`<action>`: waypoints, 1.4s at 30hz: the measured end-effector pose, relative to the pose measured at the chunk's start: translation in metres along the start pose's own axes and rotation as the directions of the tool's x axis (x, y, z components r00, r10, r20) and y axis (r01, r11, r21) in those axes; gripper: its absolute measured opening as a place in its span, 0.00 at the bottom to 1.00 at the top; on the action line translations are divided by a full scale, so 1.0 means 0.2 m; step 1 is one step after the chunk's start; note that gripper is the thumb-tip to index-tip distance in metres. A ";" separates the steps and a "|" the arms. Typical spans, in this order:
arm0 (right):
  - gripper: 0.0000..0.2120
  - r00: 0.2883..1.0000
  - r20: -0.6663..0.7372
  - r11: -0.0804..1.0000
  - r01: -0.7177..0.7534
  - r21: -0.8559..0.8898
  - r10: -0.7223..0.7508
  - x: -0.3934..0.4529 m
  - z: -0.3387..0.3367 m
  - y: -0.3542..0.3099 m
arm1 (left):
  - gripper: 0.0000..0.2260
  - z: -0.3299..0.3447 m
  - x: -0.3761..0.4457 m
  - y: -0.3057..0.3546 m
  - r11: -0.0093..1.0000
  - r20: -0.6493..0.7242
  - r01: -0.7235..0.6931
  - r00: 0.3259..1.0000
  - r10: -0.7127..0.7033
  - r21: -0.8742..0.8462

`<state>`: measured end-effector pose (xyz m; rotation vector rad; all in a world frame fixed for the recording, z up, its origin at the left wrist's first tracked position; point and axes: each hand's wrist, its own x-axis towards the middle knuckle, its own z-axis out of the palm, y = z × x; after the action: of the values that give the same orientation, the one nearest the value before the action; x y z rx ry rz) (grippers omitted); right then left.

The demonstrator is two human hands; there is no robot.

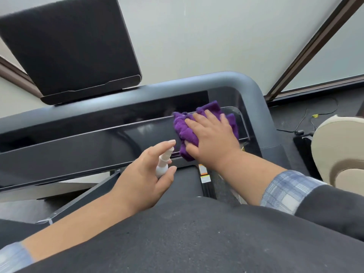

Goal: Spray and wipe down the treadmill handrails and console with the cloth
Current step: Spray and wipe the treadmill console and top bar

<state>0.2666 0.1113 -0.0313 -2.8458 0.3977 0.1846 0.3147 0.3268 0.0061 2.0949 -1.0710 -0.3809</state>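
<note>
1. Both hands are up at the treadmill: the right hand (211, 137) lies flat with fingers spread, pressing a purple cloth (186, 133) against the console (118, 138).
2. Left hand (146, 180) curls round a small white spray bottle (163, 163), index finger stretched out over the nozzle top, thumb wrapped beneath; the nozzle sits just beside the cloth's lower edge.
3. That cloth is soft, fuzzy microfibre, bunched into folds, and it sticks out past the fingertips and on the thumb side.
4. Glossy black panel on the console, long and narrow with a thin bright trim line along its upper edge; it reflects dimly.
5. Matte grey handrail (242, 83) runs along the far side of the console and bends in a rounded corner down the right side, close beyond the cloth.
6. Up left, a dark rectangular screen (72, 48) is tilted on its mount, well apart from both hands.
7. Plaid blue-and-white cuffs show at both sleeves, under dark fabric.
8. On the right, past the handrail, a cream curved seat-like shape (338, 154) and thin cables (307, 119) lie on dark floor.
9. Leftward, the long panel stretches open and unobstructed; rightward, the cloth is near the panel's rounded end and the rail's bend.
10. Below the console, a warning sticker (203, 174) shows between the two forearms.
</note>
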 end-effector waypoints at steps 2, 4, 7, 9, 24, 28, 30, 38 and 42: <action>0.37 0.996 -0.037 0.997 -0.081 0.006 0.081 -0.04 -0.02 0.10 | 0.27 0.00 0.00 0.00 1.000 -0.007 -0.006 1.000 0.005 -0.016; 0.36 0.994 -0.028 0.994 -0.110 -0.006 0.109 -0.05 -0.03 0.12 | 0.28 -0.01 -0.01 -0.02 1.000 -0.018 -0.013 1.000 0.012 -0.011; 0.36 0.990 0.003 0.989 -0.142 -0.033 0.142 0.00 -0.02 0.04 | 0.28 -0.03 -0.04 -0.03 1.000 -0.039 0.004 0.999 -0.004 -0.012; 0.36 0.993 0.019 0.993 -0.114 -0.032 0.114 0.04 -0.02 -0.04 | 0.28 -0.05 -0.07 -0.04 1.000 -0.048 0.028 0.998 -0.028 -0.005; 0.56 0.978 0.131 0.987 0.162 0.004 -0.161 0.09 0.01 -0.19 | 0.26 -0.09 -0.16 -0.02 0.993 -0.116 0.111 0.988 -0.104 0.048; 0.61 0.971 0.173 0.984 0.173 -0.030 -0.166 0.12 0.01 -0.23 | 0.28 -0.15 -0.25 -0.07 0.985 -0.157 0.165 0.975 -0.157 0.044; 0.61 0.967 0.182 0.980 0.193 -0.059 -0.179 0.14 0.02 -0.27 | 0.28 -0.18 -0.30 -0.10 0.982 -0.184 0.184 0.967 -0.176 0.032; 0.61 0.945 0.186 0.951 0.291 -0.101 -0.269 0.25 0.09 -0.64 | 0.29 -0.33 -0.54 -0.20 0.962 -0.309 0.268 0.920 -0.242 0.044; 0.62 0.932 0.182 0.933 0.337 -0.124 -0.313 0.30 0.14 -0.85 | 0.27 -0.41 -0.66 -0.27 0.942 -0.353 0.335 0.885 -0.305 0.026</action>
<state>0.3703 0.2607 -0.0273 -2.9649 -0.1308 0.3884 0.3091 0.4912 0.0139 2.3129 -0.5433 -0.1142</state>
